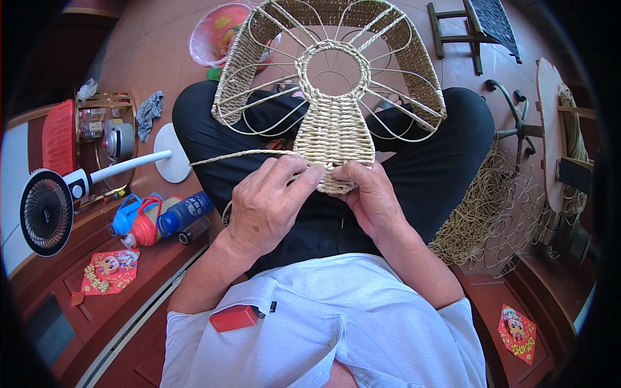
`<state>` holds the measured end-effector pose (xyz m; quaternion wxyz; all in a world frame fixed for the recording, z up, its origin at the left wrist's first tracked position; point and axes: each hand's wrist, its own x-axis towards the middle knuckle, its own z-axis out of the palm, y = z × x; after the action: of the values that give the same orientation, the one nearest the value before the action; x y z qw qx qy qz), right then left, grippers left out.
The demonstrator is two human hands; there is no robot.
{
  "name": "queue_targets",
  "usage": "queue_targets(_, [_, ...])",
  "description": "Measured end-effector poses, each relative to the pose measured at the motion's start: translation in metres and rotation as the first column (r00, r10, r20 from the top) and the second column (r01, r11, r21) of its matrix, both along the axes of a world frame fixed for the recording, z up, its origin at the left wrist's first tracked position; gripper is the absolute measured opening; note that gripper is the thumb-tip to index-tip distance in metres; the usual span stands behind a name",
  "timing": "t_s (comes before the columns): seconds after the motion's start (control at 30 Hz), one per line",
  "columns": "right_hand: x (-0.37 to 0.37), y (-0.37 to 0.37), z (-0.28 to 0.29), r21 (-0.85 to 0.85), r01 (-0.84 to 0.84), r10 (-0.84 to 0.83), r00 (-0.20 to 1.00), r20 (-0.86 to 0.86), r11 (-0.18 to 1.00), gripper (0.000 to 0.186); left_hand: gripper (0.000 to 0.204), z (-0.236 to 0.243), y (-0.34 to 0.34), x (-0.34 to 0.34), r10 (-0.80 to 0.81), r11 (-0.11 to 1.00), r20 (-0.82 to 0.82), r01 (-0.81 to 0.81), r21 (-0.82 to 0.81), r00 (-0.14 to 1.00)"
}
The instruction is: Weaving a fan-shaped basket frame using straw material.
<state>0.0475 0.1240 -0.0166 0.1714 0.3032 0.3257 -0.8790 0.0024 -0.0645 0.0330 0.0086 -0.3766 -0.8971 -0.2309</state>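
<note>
A straw-coloured woven basket-like piece (333,132) on a wire frame rests across my lap. It has a woven ring (304,72), wire loops like petals, and a tall woven band (233,87) around its far side. My left hand (268,200) is closed at the near end of the woven panel, thumb and fingers pinching the weave. A loose cord (242,154) runs out leftward from beside that hand. Against the panel's near edge on the right, my right hand (372,194) also pinches the weave. The fingers' undersides are hidden beneath the panel.
To the left stand a white-stemmed fan (46,212), several drink bottles (186,212) and a rack with a metal pot (119,141). A pink bin (217,32) is beyond the basket. Right of my knee lies a heap of straw cord (479,213), near a chair base (517,123) and a folding stool (469,29).
</note>
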Motion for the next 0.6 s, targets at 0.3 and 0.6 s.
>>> queue_targets(0.3, [-0.0003, -0.0001, 0.0007, -0.002, 0.010, -0.010, 1.000, -0.029, 1.000, 0.039, 0.034, -0.0097, -0.0090, -0.0035, -0.125, 0.987, -0.142, 0.109, -0.118, 0.982])
queue_targets(0.6, [0.0011, 0.0018, -0.0008, 0.007, -0.003, 0.004, 0.999, -0.031, 1.000, 0.040, 0.038, -0.0040, -0.0012, -0.0065, -0.188, 0.969, -0.206, 0.146, -0.202, 0.960])
